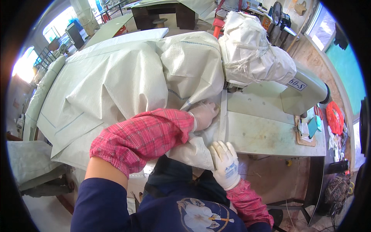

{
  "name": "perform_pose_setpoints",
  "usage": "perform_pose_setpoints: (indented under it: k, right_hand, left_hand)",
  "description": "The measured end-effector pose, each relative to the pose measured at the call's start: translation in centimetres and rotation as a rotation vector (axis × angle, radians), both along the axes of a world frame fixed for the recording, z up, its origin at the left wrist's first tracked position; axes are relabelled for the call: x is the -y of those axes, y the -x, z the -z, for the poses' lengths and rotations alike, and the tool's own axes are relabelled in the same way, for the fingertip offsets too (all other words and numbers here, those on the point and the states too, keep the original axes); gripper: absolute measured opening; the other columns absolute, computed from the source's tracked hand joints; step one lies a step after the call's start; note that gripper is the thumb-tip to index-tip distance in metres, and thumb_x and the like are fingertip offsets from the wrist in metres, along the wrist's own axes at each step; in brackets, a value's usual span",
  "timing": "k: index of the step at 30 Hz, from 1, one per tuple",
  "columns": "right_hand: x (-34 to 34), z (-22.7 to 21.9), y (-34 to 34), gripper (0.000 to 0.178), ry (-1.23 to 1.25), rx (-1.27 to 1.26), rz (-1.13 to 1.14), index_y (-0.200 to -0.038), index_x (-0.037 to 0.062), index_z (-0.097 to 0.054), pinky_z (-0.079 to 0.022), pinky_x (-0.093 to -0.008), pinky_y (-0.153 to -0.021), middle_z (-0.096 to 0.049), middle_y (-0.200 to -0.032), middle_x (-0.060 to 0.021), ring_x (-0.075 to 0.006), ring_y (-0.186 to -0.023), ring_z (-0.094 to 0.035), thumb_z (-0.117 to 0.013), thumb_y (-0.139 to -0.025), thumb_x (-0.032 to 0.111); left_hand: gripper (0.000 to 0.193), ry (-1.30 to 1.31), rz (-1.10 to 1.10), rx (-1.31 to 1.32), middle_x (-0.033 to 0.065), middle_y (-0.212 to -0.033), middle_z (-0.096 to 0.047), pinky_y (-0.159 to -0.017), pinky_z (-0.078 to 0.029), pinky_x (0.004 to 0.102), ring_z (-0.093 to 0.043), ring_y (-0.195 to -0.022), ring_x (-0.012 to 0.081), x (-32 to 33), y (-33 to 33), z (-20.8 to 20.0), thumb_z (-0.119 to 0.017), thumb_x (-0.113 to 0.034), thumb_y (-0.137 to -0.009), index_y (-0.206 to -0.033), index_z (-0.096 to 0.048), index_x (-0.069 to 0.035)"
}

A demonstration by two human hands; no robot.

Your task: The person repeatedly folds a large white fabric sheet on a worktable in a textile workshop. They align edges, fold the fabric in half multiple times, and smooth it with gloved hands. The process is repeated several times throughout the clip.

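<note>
A large sheet of white woven fabric (127, 73) with blue stitch lines lies bunched in deep folds across the table. My left hand (205, 115), in a white glove, is closed on a fold of it, close to a narrow white strip (223, 112) that runs toward me from the machine. My right hand (225, 164), gloved too, grips the fabric's near edge at the table front; its thumb is hidden. Just beyond my left hand stands a sewing machine (305, 91), its head wrapped in a white bag (251, 50). The needle area is mostly hidden.
A metal worktable (266, 131) extends to the right, with a clipboard (305, 131) at its end. Beside it hangs a red bag (334, 118). A rolled sheet (42, 96) lies along the left. Another person (228, 9) is at the back near a black fan (276, 13).
</note>
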State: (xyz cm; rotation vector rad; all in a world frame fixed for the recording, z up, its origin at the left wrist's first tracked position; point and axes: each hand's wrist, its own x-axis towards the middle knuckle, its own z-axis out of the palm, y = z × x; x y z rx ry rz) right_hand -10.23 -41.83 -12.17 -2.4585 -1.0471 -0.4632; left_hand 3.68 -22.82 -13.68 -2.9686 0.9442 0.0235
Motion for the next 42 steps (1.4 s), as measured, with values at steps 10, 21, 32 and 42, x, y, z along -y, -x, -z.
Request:
perform_pose_setpoints:
  k: [10, 21, 32, 42]
  right_hand:
    - [0.2, 1.9, -6.2, 0.044, 0.289, 0.039, -0.078, -0.117, -0.0050, -0.058, -0.036, -0.0475, -0.106, -0.059, -0.121, -0.0205, -0.0350, -0.120, -0.052, -0.058, -0.075, 0.010]
    - [-2.0, 4.0, -12.3, 0.054, 0.023, 0.227, -0.008, -0.128, -0.0014, -0.055, -0.036, -0.0451, -0.108, -0.055, -0.131, -0.0195, -0.0341, -0.125, -0.050, -0.055, -0.073, 0.002]
    - [-2.8, 5.8, -18.0, 0.033, 0.096, 0.129, 0.268, -0.116, 0.0013, -0.060, -0.037, -0.0465, -0.105, -0.061, -0.123, -0.0170, -0.0319, -0.120, -0.053, -0.059, -0.086, 0.017]
    - [4.0, 5.2, -11.4, 0.037, 0.013, 0.068, 0.143, -0.122, -0.0021, -0.057, -0.032, -0.0511, -0.109, -0.056, -0.129, -0.0192, -0.0375, -0.126, -0.047, -0.057, -0.087, 0.010]
  left_hand:
    - [0.028, -0.207, 0.143, 0.130, 0.0096, -0.098, -0.061, -0.078, -0.048, 0.0399, -0.061, -0.092, 0.0262, 0.2, 4.2, -5.4, -0.056, -0.018, -0.082, -0.107, -0.061, -0.008]
    - [0.042, -0.287, -0.011, 0.072, 0.0091, -0.082, -0.065, -0.083, -0.041, 0.0364, -0.061, -0.082, 0.0245, -11.8, 3.2, -9.0, -0.053, -0.047, -0.091, -0.085, -0.066, -0.007]
    - [0.072, -0.342, -0.346, 0.391, 0.0155, -0.094, -0.065, -0.100, -0.036, 0.0409, -0.062, -0.093, 0.0309, -22.7, -4.9, -4.8, -0.049, -0.049, -0.094, -0.148, -0.033, -0.004]
    - [0.026, -0.562, -2.030, 0.288, 0.0104, -0.112, -0.071, -0.089, -0.053, 0.0368, -0.066, -0.107, 0.0277, -51.7, 36.0, -8.7, -0.057, -0.026, -0.086, -0.100, -0.075, -0.014]
